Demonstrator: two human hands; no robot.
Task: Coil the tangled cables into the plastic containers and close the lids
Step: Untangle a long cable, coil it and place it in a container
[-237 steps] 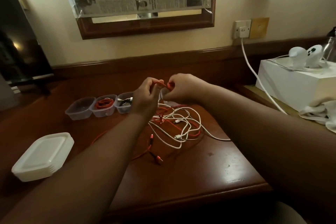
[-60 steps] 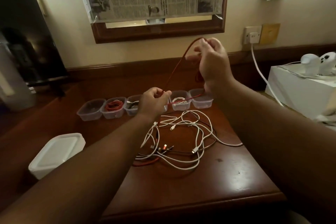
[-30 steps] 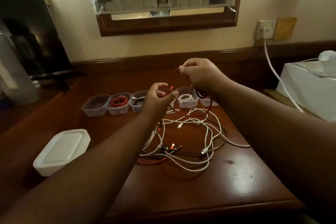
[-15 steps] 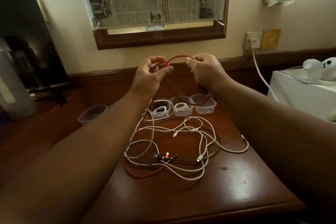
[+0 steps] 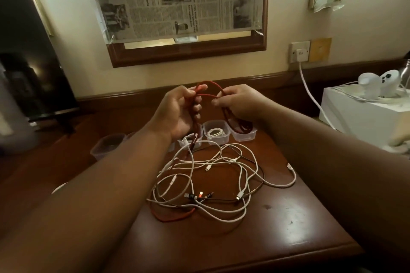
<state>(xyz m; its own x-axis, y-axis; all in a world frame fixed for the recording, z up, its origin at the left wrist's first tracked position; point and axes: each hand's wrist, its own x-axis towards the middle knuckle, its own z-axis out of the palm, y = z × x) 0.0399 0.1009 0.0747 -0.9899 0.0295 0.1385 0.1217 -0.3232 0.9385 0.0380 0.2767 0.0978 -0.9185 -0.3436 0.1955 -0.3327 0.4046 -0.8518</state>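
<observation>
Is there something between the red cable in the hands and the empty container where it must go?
Nothing visible blocks it. The red cable, held by left hand and right hand, hangs just above the empty container; its tail still runs through the white cable tangle.

**Red cable looped above the tangle**

The red cable [image 5: 209, 84] arches in loops above the table, its strands hanging down on both sides; one end trails into the tangle [image 5: 217, 184], a heap of white, black and red leads spread loosely on the near tabletop. Along the far edge stands a row of clear containers [image 5: 217, 132], lids off: one holds a coiled white cable [image 5: 216, 132], and another at the left [image 5: 108, 145] looks blurred.
</observation>
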